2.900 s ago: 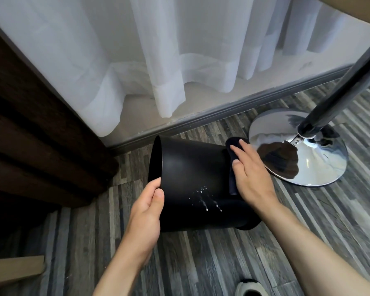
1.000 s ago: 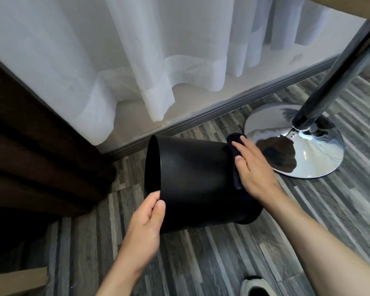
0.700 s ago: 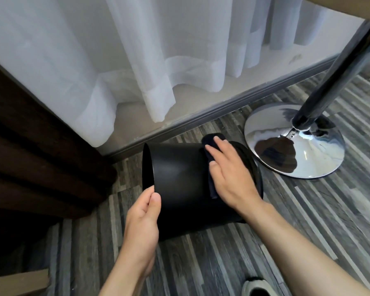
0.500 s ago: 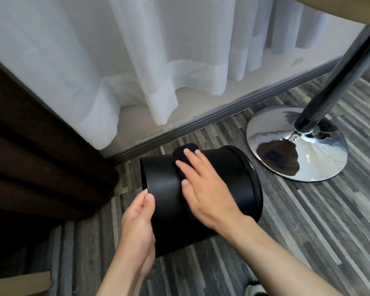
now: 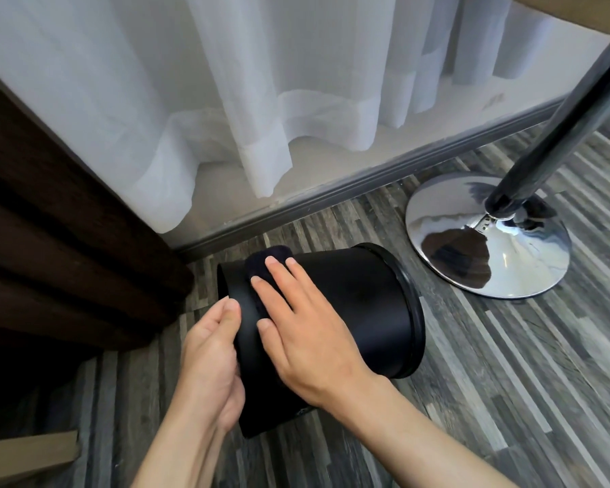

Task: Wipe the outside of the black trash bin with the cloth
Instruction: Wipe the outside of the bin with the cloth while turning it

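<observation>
The black trash bin lies tipped on its side on the striped wood floor, its open mouth facing left and its base ring to the right. My left hand grips the rim at the mouth. A dark cloth is pressed flat against the bin's upper wall near the mouth by my right hand, fingers spread. Most of the cloth is hidden under that hand.
A chrome table base with a dark pole stands just right of the bin. White sheer curtains and a grey baseboard run behind. Dark wooden furniture sits at left, a board at bottom left.
My right hand slid the cloth along the bin wall from the base end at right to the mouth end at left. The bin rotated so its base ring shows; the white streaks are gone.
</observation>
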